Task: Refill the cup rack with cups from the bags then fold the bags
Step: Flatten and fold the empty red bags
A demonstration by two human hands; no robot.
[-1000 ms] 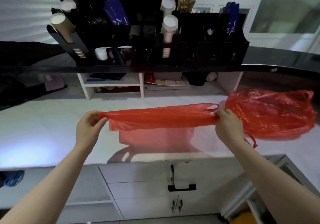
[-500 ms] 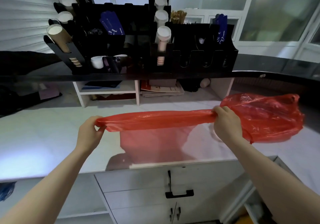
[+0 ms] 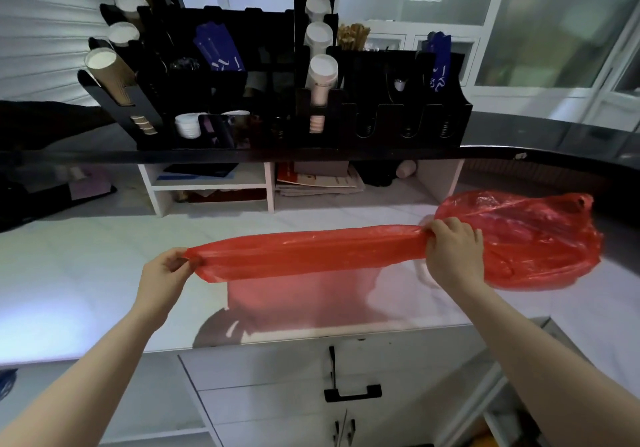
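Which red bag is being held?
The stretched red bag, pulled taut between left hand and right hand; the crumpled red bag lies on the counter.

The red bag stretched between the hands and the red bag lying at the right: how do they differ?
The held bag is pulled into a long, narrow band; the loose bag is puffed and crumpled. The held bag hangs above the counter, pinched by the left hand and gripped by the right hand; the loose bag rests on the counter. Both are thin red plastic.
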